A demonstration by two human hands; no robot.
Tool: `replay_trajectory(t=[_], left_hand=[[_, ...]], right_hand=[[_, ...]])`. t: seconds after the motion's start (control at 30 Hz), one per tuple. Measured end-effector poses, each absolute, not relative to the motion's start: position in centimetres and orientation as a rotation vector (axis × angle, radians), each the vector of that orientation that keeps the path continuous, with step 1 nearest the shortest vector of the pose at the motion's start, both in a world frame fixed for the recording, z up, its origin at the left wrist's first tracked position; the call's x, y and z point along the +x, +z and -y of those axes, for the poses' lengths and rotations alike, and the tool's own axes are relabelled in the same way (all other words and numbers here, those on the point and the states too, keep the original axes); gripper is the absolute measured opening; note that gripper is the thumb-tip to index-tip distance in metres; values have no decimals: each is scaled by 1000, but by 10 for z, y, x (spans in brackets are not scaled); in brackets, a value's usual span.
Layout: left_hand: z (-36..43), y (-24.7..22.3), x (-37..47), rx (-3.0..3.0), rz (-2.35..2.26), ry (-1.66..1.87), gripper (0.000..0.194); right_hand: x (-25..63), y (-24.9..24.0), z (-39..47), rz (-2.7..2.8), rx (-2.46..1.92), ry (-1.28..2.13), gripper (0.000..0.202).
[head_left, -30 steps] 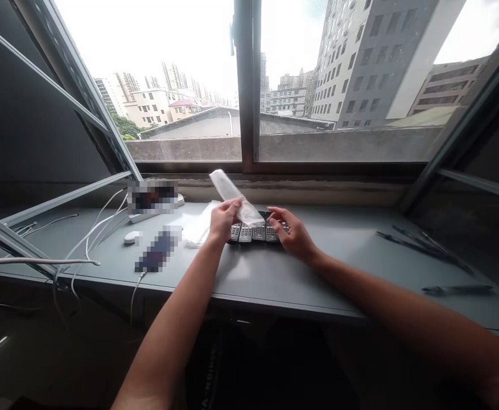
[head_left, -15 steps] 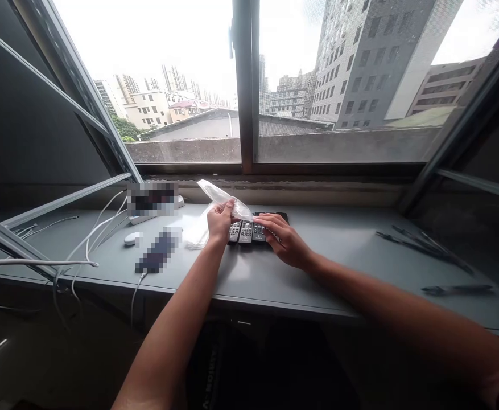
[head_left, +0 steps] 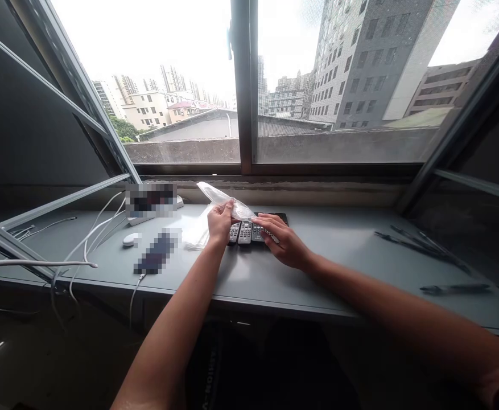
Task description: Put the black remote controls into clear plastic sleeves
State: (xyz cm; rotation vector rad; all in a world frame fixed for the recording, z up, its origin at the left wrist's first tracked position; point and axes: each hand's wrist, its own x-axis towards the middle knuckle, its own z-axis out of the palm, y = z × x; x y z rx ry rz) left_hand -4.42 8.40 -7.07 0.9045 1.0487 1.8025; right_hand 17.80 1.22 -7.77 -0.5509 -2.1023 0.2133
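Observation:
A thin, translucent white plastic bag [head_left: 215, 195] is pinched in my left hand [head_left: 220, 223], its closed fingers on the bag's middle and its far end sticking up to the left. My right hand [head_left: 285, 242] has its fingers stretched out, the tips touching the bag's right end, with the thumb lower and apart. Beneath the hands, dark remote controls [head_left: 244, 232] with pale buttons lie side by side, partly hidden by the bag and my right fingers. More white bags [head_left: 197, 230] lie flat left of the remotes, behind my left wrist.
A blurred phone-like object [head_left: 157, 250] with a cable lies on the grey desk [head_left: 351, 245]. Near it are a small white rounded item [head_left: 131, 240], a white power strip [head_left: 140, 217] and loose cables [head_left: 91, 233]. Dark pen-like items [head_left: 454, 289] lie at right.
Both hands keep almost the same place on the bag. The whole view has shifted very slightly; nothing has been taken up or let go.

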Motion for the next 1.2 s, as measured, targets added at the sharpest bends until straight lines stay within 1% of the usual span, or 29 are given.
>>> replay_trajectory(t=[0.1, 0.2, 0.37, 0.47, 0.57, 0.77, 0.93, 1.1, 1.17, 1.2], left_hand=[[-82, -69, -41, 930, -1035, 1764, 35], [-79, -68, -40, 979, -1006, 1726, 36], [-75, -67, -39, 1102, -999, 1582, 46], [-74, -67, -40, 1163, -1011, 1533, 47], [-75, -65, -41, 1071, -1029, 1611, 45], [-69, -52, -45, 1001, -855, 1567, 40], [-63, -44, -47, 989, -748, 1524, 40], [-63, -42, -50, 1044, -691, 1430, 42], [-66, -43, -54, 1002, -696, 1489, 41], [-67, -43, -56, 967, -699, 1535, 40]], right_hand=[[179, -81, -14, 2116, -590, 224, 54], [179, -84, -16, 2128, -602, 194, 54], [180, -86, -19, 2133, -625, 186, 57], [181, -84, -19, 2159, -646, 194, 49], [182, -81, -16, 2177, -644, 205, 46], [183, -74, -11, 2171, -578, 332, 59], [185, -73, -12, 2175, -598, 468, 65], [186, -69, -8, 2128, -629, 565, 79], [187, -68, -8, 2142, -626, 533, 78], [188, -69, -8, 2151, -626, 515, 74]])
